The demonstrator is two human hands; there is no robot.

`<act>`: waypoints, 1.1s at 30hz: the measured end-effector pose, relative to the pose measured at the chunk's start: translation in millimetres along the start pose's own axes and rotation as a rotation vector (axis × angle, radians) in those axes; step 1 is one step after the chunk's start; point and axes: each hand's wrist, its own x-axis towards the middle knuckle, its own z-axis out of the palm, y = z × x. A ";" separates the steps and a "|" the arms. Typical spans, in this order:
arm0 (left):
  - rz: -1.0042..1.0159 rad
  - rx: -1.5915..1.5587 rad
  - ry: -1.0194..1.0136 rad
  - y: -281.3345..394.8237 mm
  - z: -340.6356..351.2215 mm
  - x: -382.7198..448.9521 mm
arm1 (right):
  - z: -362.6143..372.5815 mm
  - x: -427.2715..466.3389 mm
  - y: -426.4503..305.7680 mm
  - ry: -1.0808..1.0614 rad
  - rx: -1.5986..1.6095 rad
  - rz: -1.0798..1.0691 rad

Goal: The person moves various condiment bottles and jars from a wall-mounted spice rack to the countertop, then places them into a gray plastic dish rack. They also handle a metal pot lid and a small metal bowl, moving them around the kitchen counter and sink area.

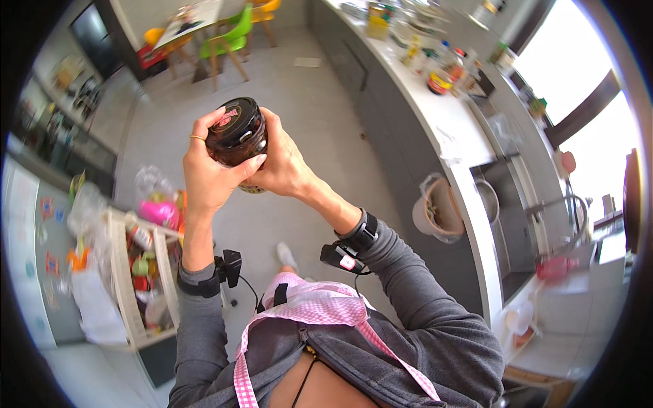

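A glass jar [239, 148] with dark contents and a black screw lid [235, 121] is raised in front of me, above the floor. The lid bears printed writing. My left hand [206, 173] grips the jar from the left, its fingers by the lid and its thumb across the front of the glass. From the right, my right hand [283, 158] wraps around the jar's side. The lid sits on the jar. Part of the jar's lower body is hidden behind my hands, and a bit of its base shows beneath them.
On my right runs a white counter [433, 109] with bottles [446, 76], a sink [510, 204] and a hanging waste bin [438, 209]. To my left stands a cream storage rack [120, 270] filled with packages. A table [196, 23] and green chair [232, 38] are farther off.
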 end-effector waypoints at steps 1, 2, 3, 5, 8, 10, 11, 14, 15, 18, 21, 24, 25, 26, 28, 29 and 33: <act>-0.002 -0.023 -0.044 -9.6 18.5 18.7 | -16.5 4.7 14.6 0.041 -0.049 0.024; -0.011 -0.072 -0.086 -19.1 37.2 35.7 | -32.6 9.1 28.7 0.078 -0.074 0.034; 0.021 -0.100 -0.126 -29.4 56.4 53.2 | -48.2 13.9 42.9 0.121 -0.104 0.063; 0.044 -0.134 -0.195 -45.2 91.9 85.8 | -77.5 21.1 67.5 0.201 -0.136 0.116; 0.114 -0.155 -0.320 -71.1 136.5 143.8 | -117.3 44.0 107.0 0.307 -0.201 0.179; 0.125 -0.152 -0.382 -80.9 164.9 184.9 | -142.0 66.6 130.2 0.357 -0.274 0.214; 0.135 -0.160 -0.404 -85.5 178.3 203.1 | -153.5 76.4 142.5 0.376 -0.280 0.195; 0.192 -0.123 -0.427 -106.1 224.6 249.2 | -189.5 96.9 183.1 0.461 -0.344 0.198; 0.204 -0.120 -0.448 -112.9 237.7 263.7 | -199.5 102.7 194.8 0.488 -0.386 0.155; 0.221 -0.132 -0.518 -133.3 277.5 304.8 | -229.1 119.3 228.6 0.524 -0.427 0.247; 0.251 -0.164 -0.558 -156.2 325.8 337.4 | -262.3 127.1 265.6 0.566 -0.453 0.345; 0.298 -0.175 -0.576 -178.6 369.6 365.1 | -294.2 131.8 303.1 0.580 -0.530 0.363; 0.312 -0.158 -0.583 -185.8 383.4 374.3 | -305.1 134.3 318.2 0.586 -0.555 0.322; 0.325 -0.155 -0.582 -191.9 398.7 381.2 | -316.3 135.0 331.6 0.604 -0.506 0.394; 0.360 -0.155 -0.594 -202.5 429.4 396.5 | -337.8 140.2 360.4 0.648 -0.529 0.325; 0.322 -0.161 -0.640 -207.3 443.6 403.6 | -347.0 141.6 372.8 0.687 -0.512 0.375; 0.366 -0.180 -0.727 -225.8 501.4 417.9 | -379.7 124.5 400.8 0.751 -0.498 0.468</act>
